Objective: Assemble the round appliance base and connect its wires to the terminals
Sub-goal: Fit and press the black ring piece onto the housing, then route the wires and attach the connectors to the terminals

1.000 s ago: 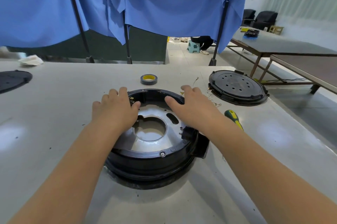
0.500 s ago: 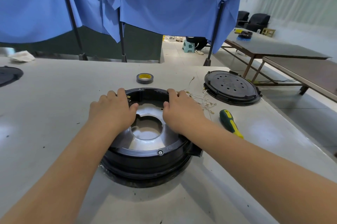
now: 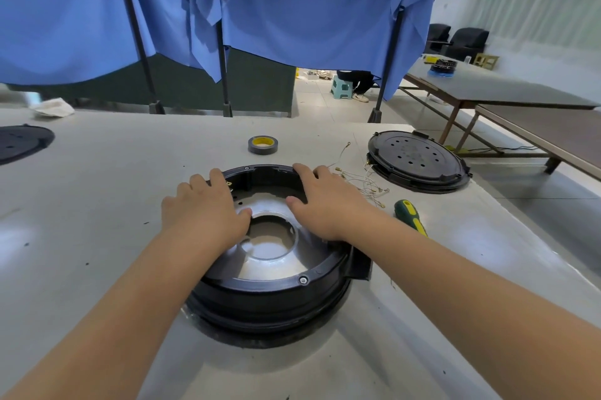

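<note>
A round black appliance base with a silver metal plate inside lies on the white table, right in front of me. My left hand grips its left rim, fingers over the outer edge and thumb on the metal plate. On the far right rim rests my right hand, fingers curled over the edge, thumb inside. Several thin white wires with small metal terminals lie loose on the table just right of the base.
A green and yellow screwdriver lies right of the base. A round black perforated cover sits at the back right, a roll of grey tape behind the base, another black disc at far left. Blue cloths hang behind the table.
My right hand has slid from the near right side of the base to its far right rim. The base has turned a little under both hands.
</note>
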A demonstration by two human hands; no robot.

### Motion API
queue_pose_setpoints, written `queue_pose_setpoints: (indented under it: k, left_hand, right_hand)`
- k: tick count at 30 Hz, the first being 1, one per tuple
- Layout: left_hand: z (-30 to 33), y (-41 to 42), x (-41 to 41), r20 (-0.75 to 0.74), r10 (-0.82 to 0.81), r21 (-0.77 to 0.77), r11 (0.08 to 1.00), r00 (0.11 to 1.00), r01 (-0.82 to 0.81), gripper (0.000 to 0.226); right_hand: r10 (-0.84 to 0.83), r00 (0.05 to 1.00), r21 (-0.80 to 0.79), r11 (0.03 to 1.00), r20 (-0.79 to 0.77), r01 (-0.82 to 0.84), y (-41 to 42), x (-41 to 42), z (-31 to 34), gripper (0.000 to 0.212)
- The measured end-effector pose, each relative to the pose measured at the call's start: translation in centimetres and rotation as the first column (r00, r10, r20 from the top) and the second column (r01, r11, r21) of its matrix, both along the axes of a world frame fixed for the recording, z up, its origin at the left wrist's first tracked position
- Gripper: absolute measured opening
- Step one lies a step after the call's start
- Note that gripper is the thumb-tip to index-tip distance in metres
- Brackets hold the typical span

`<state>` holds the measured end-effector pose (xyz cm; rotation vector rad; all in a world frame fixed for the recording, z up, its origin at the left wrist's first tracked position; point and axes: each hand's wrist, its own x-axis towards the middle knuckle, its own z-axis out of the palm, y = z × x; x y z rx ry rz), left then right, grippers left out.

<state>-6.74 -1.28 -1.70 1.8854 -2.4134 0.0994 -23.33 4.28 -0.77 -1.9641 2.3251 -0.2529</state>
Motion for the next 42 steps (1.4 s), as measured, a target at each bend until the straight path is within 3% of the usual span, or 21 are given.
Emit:
queue_pose_setpoints:
  k: [4, 9, 12, 15, 17, 19, 23, 29, 32, 36, 42]
  left_hand:
    - [0.0, 0.9, 0.3, -0.036, 0.022, 0.016, 1.0, 0.999, -0.022, 0.066]
    - [0.8, -0.2, 2.3, -0.272, 0.018, 0.075, 0.997, 0.962, 0.002, 0.046]
    - [0.8, -0.5, 2.7, -0.318, 0.025, 0.022, 1.0, 0.948, -0.019, 0.039]
    - [0.6, -0.3, 1.9, -0.294, 0.018, -0.031, 0.999, 0.956, -0.028, 0.042]
    - [0.7, -0.2, 1.4, -0.24, 0.004, -0.062, 0.998, 0.971, -0.02, 0.042]
    - [0.9, -0.2, 1.0, -0.177, -0.02, -0.088, 0.996, 0.984, 0.004, 0.04]
    - [1.4, -0.2, 0.7, -0.091, -0.062, -0.063, 0.996, 0.994, 0.056, 0.04]
    - [1.4, -0.2, 0.6, -0.082, -0.099, -0.014, 0.995, 0.992, 0.098, 0.034]
    - [1.4, -0.6, 0.8, -0.11, -0.132, 0.02, 0.991, 0.985, 0.135, 0.036]
    - [1.4, -0.7, 0.8, -0.115, -0.148, 0.028, 0.988, 0.982, 0.152, 0.039]
    - [1.1, -0.6, 0.9, -0.128, -0.161, -0.009, 0.987, 0.979, 0.161, 0.037]
  right_hand:
    - [0.077, 0.997, -0.012, 0.997, -0.003, -0.077, 0.0, -0.7, 0.0, 0.066]
    - [0.168, 0.984, -0.049, 0.985, 0.058, -0.165, -0.1, -1.6, 0.3, 0.067]
    - [0.178, 0.98, -0.074, 0.982, 0.093, -0.172, -0.2, -2.6, 0.3, 0.064]
    - [0.087, 0.963, -0.122, 0.991, 0.256, -0.057, -0.3, -4.2, 0.3, 0.06]
    - [0.039, 0.889, -0.193, 0.98, 0.456, 0.056, -0.1, -5.4, 0.1, 0.051]
    - [0.01, 0.835, -0.279, 0.945, 0.551, 0.173, 0.2, -6.9, -0.4, 0.038]
    - [-0.138, 0.877, -0.35, 0.88, 0.459, 0.321, 1.0, -10.4, -1.6, 0.026]
    - [-0.221, 0.955, -0.22, 0.94, 0.197, 0.263, -0.4, -12.4, -2.3, 0.028]
    - [-0.21, 0.965, -0.16, 0.959, 0.155, 0.234, -1.2, -12.2, -2.6, 0.028]
    - [-0.19, 0.957, -0.168, 0.959, 0.218, 0.228, -1.8, -11.8, -2.9, 0.019]
    - [-0.13, 0.841, -0.3, 0.897, 0.525, 0.326, -1.4, -11.5, -1.9, 0.016]
